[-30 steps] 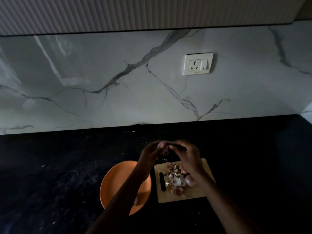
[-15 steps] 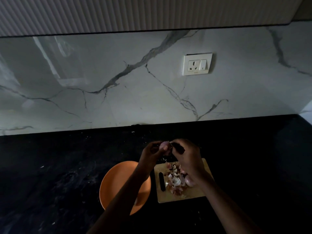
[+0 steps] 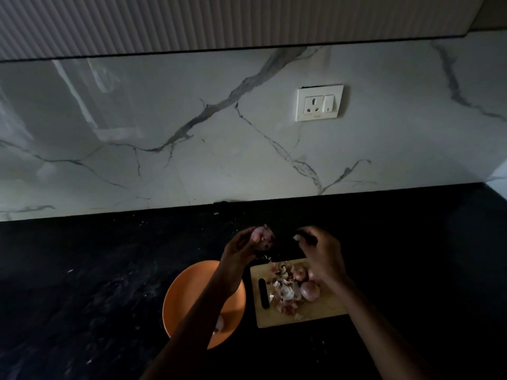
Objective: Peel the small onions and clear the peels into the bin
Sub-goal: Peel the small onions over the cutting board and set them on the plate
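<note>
Onion [image 3: 262, 237] pinched in left grip [image 3: 244, 249]; right grip [image 3: 319, 249] state unclear; black counter [image 3: 82, 270], marble backsplash [image 3: 192, 133].

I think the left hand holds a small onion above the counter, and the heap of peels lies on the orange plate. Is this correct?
Not quite. The head view shows the heap of peels lying on the wooden cutting board, beside two small onions, not on the orange plate. The rest holds: the left hand holds a small onion above the counter.
</note>
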{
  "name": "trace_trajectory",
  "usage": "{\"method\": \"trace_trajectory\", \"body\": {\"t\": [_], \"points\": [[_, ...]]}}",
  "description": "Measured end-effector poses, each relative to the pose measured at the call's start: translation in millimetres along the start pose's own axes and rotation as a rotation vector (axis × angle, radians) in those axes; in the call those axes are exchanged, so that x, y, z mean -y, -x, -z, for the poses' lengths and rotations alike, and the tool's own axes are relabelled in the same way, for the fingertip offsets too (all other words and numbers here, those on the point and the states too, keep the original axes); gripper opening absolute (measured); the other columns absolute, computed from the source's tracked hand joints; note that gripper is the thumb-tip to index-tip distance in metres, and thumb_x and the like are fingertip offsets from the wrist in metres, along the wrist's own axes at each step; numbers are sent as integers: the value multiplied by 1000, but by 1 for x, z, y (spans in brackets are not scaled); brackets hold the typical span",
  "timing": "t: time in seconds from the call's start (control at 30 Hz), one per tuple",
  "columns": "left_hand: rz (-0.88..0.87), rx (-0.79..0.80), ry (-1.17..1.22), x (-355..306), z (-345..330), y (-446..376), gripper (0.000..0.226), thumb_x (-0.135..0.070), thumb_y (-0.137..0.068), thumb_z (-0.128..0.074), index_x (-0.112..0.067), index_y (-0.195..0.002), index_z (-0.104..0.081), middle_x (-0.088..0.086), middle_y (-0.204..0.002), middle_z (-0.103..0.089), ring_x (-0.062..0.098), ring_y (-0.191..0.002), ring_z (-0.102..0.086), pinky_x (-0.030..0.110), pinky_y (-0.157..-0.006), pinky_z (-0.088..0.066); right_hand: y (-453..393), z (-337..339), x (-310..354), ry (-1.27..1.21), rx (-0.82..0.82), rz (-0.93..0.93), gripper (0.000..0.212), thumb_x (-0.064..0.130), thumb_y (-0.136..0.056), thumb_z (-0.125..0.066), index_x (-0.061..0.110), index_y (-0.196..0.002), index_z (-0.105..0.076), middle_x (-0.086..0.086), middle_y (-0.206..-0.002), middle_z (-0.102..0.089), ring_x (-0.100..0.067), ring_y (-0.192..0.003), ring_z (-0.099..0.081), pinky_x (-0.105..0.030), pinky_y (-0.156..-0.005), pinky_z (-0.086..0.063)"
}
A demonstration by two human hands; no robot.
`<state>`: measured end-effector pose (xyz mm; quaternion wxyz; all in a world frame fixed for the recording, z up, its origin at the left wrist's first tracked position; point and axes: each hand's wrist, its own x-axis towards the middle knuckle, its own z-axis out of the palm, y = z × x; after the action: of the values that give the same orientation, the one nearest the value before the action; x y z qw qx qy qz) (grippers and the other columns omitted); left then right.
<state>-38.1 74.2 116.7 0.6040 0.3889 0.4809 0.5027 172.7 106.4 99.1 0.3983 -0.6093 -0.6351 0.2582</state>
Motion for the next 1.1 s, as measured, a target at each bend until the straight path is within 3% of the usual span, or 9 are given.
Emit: {"method": "trace_trajectory", "body": {"t": [0.17,0.27,0.4,0.63,0.83,0.93,1.1], "points": [[16,-3,31,4,-3,1,36,-20,-90,-62,-15,-126,-59,-2,-112,-71,7,-97,-69,20,-75,-53,11,-8,-1,86,130,13,25,33,-99,-60,12,-107,-72,0,-101,-65,-13,-92,-64,-2,-70,-36],[-2,-3,26,6,-4,0,32,-13,-94,-60,-11,-127,-59,1,-115,-70,9,-98,-70,17,-72,-54,12,-1,23,-77,129,23,26,34,-96,-65,21,-118,-69,12,-107,-68,4,-96,-63,-4,-77,-45],[-16,-10,16,6,-8,-1,29,-10,-94,-62,-10,-123,-60,-1,-109,-73,9,-95,-71,16,-71,-54,11,1,42,-176,159,73,17,26,-92,-71,22,-109,-73,17,-96,-72,10,-93,-66,-8,-78,-50],[-67,-27,44,9,-6,-3,49,-18,-80,-73,-2,-124,-59,10,-114,-73,23,-104,-70,28,-83,-56,16,-7,41,-204,113,50,12,23,-89,-76,23,-101,-75,19,-90,-72,10,-88,-66,-5,-73,-46],[-117,-22,58,10,-11,-5,40,-12,-80,-72,1,-115,-60,12,-109,-74,21,-100,-71,31,-85,-58,19,-10,41,-166,42,57,10,10,-83,-79,18,-87,-74,17,-78,-70,8,-72,-66,-4,-58,-45],[-125,-19,87,11,-12,-6,33,-2,-85,-68,5,-115,-58,13,-109,-74,21,-99,-71,30,-83,-59,17,-12,43,-141,7,38,15,9,-78,-82,19,-83,-73,19,-74,-68,11,-74,-65,-4,-62,-44],[-137,3,106,10,-13,-6,41,-9,-80,-71,5,-116,-57,13,-112,-73,23,-103,-70,31,-82,-58,14,-16,40,-75,-24,56,17,12,-74,-84,20,-83,-72,14,-78,-70,5,-74,-66,-8,-66,-48]]}}
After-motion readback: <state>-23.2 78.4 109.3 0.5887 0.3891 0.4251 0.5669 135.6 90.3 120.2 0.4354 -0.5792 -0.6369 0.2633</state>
